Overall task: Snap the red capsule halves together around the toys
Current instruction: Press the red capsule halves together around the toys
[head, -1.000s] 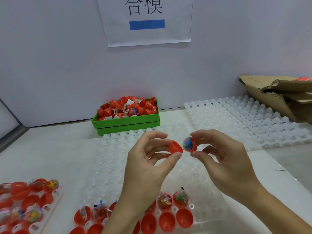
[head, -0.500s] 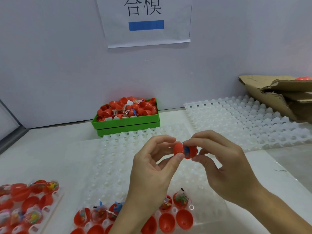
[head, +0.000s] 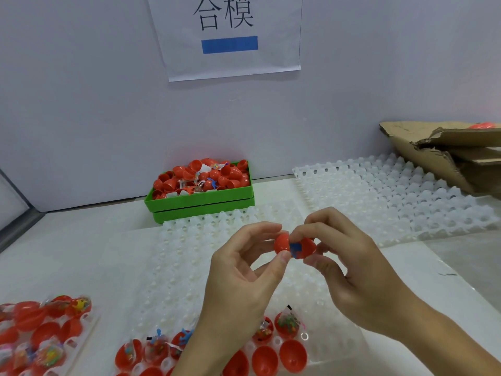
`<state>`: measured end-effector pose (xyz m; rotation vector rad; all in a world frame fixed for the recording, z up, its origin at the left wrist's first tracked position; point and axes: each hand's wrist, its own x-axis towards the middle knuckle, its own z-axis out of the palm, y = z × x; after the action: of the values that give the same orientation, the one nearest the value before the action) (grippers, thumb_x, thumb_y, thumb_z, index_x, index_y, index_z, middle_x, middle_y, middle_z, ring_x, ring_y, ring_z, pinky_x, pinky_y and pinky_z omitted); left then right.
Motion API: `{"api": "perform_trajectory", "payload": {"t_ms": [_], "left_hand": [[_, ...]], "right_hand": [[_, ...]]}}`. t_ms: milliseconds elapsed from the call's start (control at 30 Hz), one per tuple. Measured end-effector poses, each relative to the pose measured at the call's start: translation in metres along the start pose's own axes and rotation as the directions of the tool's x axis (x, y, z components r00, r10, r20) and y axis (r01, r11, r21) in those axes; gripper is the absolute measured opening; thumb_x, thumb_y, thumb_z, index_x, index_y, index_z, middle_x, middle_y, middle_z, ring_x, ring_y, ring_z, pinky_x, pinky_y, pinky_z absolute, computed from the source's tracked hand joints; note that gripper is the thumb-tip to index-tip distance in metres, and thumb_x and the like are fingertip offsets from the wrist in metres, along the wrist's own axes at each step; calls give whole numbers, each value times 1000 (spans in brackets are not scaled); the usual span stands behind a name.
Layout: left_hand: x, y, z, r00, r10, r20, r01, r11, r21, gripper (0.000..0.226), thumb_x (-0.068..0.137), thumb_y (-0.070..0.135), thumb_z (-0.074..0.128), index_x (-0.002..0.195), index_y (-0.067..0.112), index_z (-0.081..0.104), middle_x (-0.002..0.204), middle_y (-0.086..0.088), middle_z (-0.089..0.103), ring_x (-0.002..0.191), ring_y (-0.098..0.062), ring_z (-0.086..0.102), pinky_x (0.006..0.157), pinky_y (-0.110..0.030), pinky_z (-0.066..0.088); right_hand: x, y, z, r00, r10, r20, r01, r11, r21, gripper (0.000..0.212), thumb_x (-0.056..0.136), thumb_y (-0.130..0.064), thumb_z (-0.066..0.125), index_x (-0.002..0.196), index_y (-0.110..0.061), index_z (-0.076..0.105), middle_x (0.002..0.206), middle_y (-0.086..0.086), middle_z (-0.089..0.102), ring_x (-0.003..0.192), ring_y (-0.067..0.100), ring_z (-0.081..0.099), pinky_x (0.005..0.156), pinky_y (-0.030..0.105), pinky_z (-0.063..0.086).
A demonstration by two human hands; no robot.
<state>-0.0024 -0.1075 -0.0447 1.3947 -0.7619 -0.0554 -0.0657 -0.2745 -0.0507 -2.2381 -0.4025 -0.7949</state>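
Head view: left hand (head: 244,270) pinches the cap half (head: 282,243), right hand (head: 349,264) the toy-filled half (head: 307,246), above the tray's (head: 173,256) centre; the blue toy (head: 296,248) shows at the seam's 6 o'clock, so she should tuck it in, then squeeze squarely

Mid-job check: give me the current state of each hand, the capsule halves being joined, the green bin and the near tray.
Left hand: pinches left capsule half.
Right hand: pinches right capsule half.
Capsule: not closed, blue toy shows in the seam.
Green bin: heaped with red halves.
Near tray: holds open halves, some with toys.
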Motion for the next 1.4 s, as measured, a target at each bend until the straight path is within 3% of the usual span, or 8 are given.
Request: {"api": "perform_trajectory", "payload": {"t_ms": [100, 267, 633, 767, 967, 1133, 1233, 1400], "left_hand": [[0, -1, 1, 1000, -5, 6, 5, 1000, 28, 26, 83, 1, 72, 104, 16, 69, 100, 7, 75, 101, -10, 70, 79, -12, 54], [-1, -1, 0, 1000, -9, 10, 9, 998, 58, 27, 83, 0, 73, 100, 21, 71, 97, 10, 75, 99, -8, 70, 78, -12, 54], [-1, -2, -2, 1000, 16, 27, -18, 997, 78, 25, 84, 11, 70, 103, 27, 70, 101, 9, 72, 99, -11, 70, 78, -16, 55], [-1, -3, -5, 994, 71, 88, -88, 972, 216, 15, 83, 22, 65, 97, 28, 66, 97, 9, 69, 100, -15, 69, 79, -19, 56], [0, -6, -6, 965, 204, 166, -258, 855, 450, 19, 85, 21, 61, 99, 32, 67, 94, 17, 66, 91, -12, 66, 78, -18, 56], [-2, -6, -1, 976, 202, 77, -216, 890, 402, 23, 86, 15, 66, 104, 30, 66, 97, 17, 68, 95, -8, 68, 78, -14, 55], [-3, -4, 2, 992, 129, -8, -122, 953, 277, 32, 81, 15, 71, 105, 32, 59, 97, 13, 70, 95, -10, 70, 78, -14, 55], [-3, 0, 3, 995, 94, 15, -95, 974, 206, 23, 81, 25, 71, 102, 31, 64, 98, 10, 72, 101, -16, 69, 81, -18, 56]], "right_hand": [[0, 0, 0, 999, -6, -45, 5, 1000, -24, 40, 84, 3, 61, 110, -27, 60, 102, -12, 54, 96, 16, 59, 73, 26, 52], [0, -2, 3, 981, 133, -143, -102, 974, 200, 47, 79, 0, 64, 110, -34, 53, 95, -12, 64, 98, 21, 64, 72, 26, 54], [1, -7, 3, 973, 187, -135, -118, 907, 404, 46, 78, 8, 57, 103, -30, 60, 96, -3, 66, 90, 24, 70, 69, 25, 56], [1, -8, 3, 974, 191, -123, -130, 912, 390, 46, 78, 8, 57, 103, -30, 59, 93, -2, 68, 91, 25, 70, 69, 25, 56], [1, -9, 5, 976, 181, -120, -126, 921, 368, 46, 78, 9, 58, 105, -29, 59, 93, -4, 67, 91, 24, 69, 70, 26, 57], [2, -10, 3, 971, 199, -130, -138, 917, 373, 43, 77, 5, 64, 104, -28, 61, 94, -5, 68, 93, 23, 70, 72, 25, 57], [3, -12, 1, 968, 209, -136, -148, 922, 359, 43, 76, 4, 66, 102, -29, 62, 93, -5, 69, 92, 20, 71, 73, 23, 57], [3, -13, 3, 958, 245, -149, -172, 907, 386, 38, 76, -1, 69, 101, -29, 63, 91, -2, 70, 90, 23, 72, 72, 28, 58]]}}
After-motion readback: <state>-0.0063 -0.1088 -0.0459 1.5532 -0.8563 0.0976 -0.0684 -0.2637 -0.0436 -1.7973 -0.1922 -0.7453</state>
